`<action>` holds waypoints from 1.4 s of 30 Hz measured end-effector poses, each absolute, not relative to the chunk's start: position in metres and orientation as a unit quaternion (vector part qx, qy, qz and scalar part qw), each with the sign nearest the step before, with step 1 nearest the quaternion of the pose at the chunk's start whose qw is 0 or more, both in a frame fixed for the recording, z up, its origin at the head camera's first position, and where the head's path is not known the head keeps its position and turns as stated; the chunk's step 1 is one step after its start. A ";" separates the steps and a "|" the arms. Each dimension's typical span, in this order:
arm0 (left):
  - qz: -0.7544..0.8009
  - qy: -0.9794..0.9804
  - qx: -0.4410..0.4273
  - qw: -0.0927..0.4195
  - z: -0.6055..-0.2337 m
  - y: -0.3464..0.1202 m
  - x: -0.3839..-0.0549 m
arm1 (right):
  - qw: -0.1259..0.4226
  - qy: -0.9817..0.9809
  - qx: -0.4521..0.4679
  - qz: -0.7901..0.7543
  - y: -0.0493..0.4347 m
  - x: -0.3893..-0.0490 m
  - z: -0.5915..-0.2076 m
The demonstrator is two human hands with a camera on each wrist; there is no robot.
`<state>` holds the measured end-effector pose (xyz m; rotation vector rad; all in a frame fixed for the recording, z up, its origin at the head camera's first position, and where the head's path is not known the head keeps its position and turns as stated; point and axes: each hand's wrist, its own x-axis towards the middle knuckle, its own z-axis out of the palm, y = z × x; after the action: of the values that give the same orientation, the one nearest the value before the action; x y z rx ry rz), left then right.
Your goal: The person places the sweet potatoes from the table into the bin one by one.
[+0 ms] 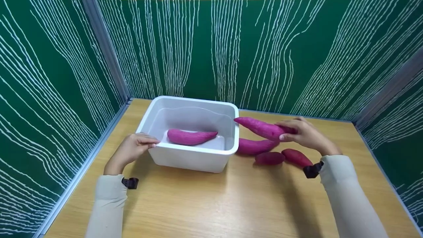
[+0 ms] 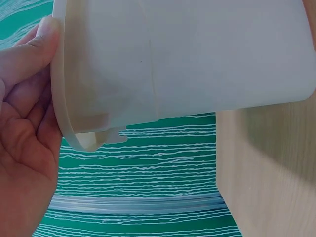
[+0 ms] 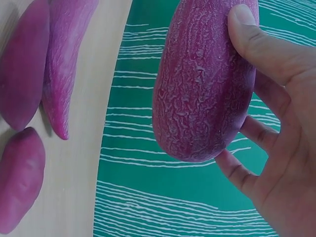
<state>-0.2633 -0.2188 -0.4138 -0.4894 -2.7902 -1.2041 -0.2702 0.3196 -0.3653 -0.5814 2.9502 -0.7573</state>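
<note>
My left hand (image 1: pixel 132 150) pinches the near-left rim of a white plastic bin (image 1: pixel 188 158), its thumb over the edge in the left wrist view. One purple sweet potato (image 1: pixel 190 137) lies on the bin's floor. My right hand (image 1: pixel 305 135) grips a long purple sweet potato (image 1: pixel 257 127) by its thick end, above the table. Its pointed tip reaches the bin's right rim in the head view; whether they touch I cannot tell. Beneath it lie a long curved sweet potato (image 1: pixel 252 147) and two smaller reddish ones, a dark oval sweet potato (image 1: pixel 270 158) and a tapered sweet potato (image 1: pixel 295 157).
Everything stands on a light wooden table (image 1: pixel 198 205). Green panels (image 1: pixel 201 49) with white wavy lines enclose it at the back and both sides, joined by grey metal posts (image 1: pixel 107 49) at the corners. The bin stands left of the loose sweet potatoes.
</note>
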 end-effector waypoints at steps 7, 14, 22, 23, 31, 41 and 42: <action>-0.373 -0.915 -0.152 0.012 -0.407 -0.216 -0.260 | 0.016 0.953 -0.191 -0.234 0.306 -0.275 -0.359; -0.371 -0.911 -0.179 0.035 -0.406 -0.212 -0.260 | 0.019 0.950 -0.199 -0.238 0.289 -0.280 -0.351; -0.344 -0.915 -0.201 0.066 -0.403 -0.210 -0.256 | 0.016 0.948 -0.210 -0.240 0.268 -0.286 -0.343; -0.344 -0.914 -0.204 0.068 -0.403 -0.210 -0.256 | 0.016 0.947 -0.212 -0.242 0.266 -0.287 -0.343; -0.354 -0.907 -0.217 0.072 -0.404 -0.212 -0.257 | 0.000 0.937 -0.254 -0.241 0.247 -0.294 -0.340; -0.373 -0.908 -0.186 0.038 -0.406 -0.210 -0.262 | -0.011 0.928 -0.259 -0.266 0.220 -0.302 -0.338; -0.374 -0.909 -0.181 0.033 -0.406 -0.210 -0.262 | -0.012 0.928 -0.260 -0.268 0.217 -0.303 -0.338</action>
<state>-0.2623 -0.2097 -0.4056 -0.5574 -2.7973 -1.1519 -0.3031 0.2173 -0.3376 -0.8218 2.9363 -0.8489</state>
